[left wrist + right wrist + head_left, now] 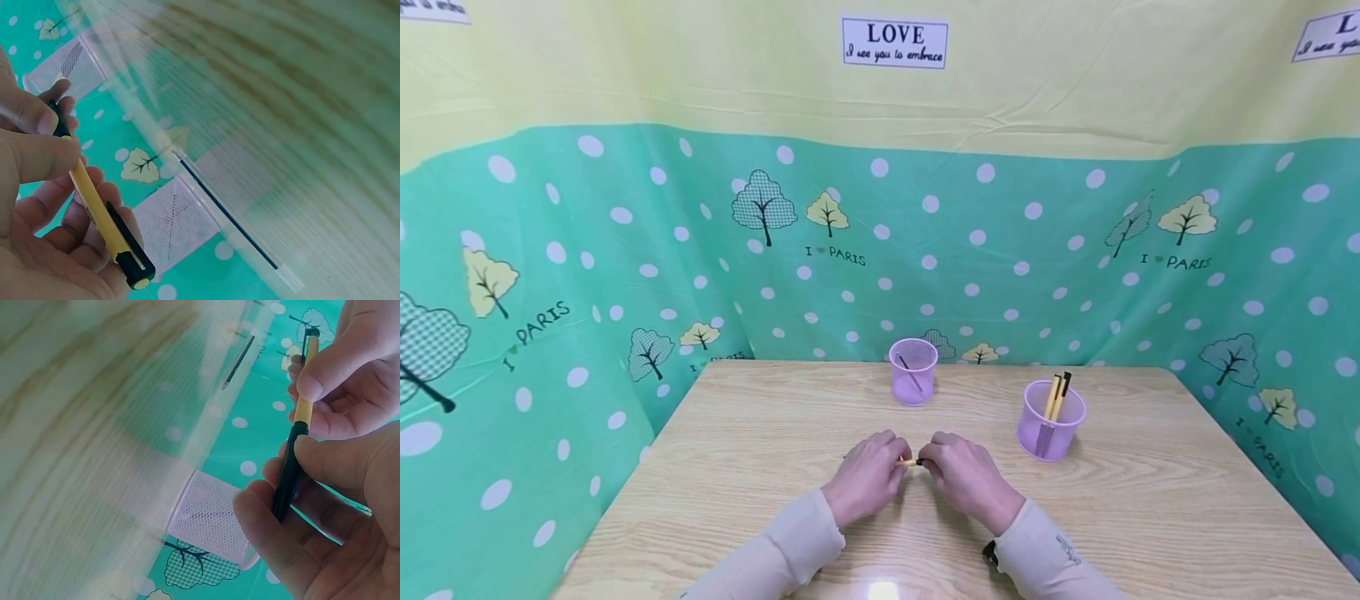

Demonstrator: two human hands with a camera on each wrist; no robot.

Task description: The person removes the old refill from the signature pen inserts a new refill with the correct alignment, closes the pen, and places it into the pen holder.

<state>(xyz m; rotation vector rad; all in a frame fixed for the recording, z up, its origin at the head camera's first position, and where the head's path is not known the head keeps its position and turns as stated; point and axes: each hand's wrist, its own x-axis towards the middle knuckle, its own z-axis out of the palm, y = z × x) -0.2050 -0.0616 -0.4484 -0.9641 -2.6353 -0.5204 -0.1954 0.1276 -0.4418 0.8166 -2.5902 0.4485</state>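
A yellow ballpoint pen with a black clip and a black front grip is held between both hands just above the table. My left hand pinches the yellow barrel between thumb and fingers. My right hand grips the black front section with thumb and fingertips. Barrel and black section meet end to end; whether they are screwed together I cannot tell. A clear pen refill with dark ink lies on the table, mostly hidden behind my left hand in the head view.
A lilac mesh cup at the table's back holds one slim dark stick. Another lilac mesh cup, to the right of my right hand, holds several yellow-and-black pens. A patterned green curtain stands behind the wooden table.
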